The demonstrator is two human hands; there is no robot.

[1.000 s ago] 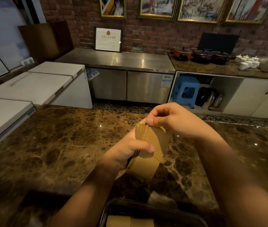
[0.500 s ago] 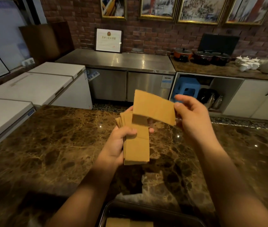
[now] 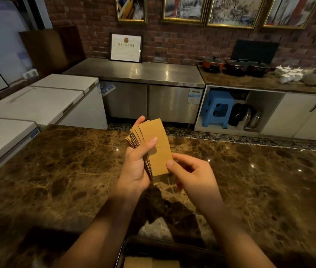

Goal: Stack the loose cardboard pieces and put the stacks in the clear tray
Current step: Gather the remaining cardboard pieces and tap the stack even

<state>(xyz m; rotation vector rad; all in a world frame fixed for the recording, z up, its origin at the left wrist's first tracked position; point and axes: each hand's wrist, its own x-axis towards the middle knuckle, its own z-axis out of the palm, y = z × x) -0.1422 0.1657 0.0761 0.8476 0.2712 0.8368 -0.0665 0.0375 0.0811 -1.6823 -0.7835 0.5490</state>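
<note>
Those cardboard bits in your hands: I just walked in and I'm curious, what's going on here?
A person is gathering cardboard pieces into a stack above a brown marble counter. The left hand grips the fanned stack, thumb across its front. The right hand pinches the front piece at its lower right corner, apparently squaring it up. The clear tray sits at the bottom edge of the view with some cardboard already in it; this stack has not gone in yet.
</note>
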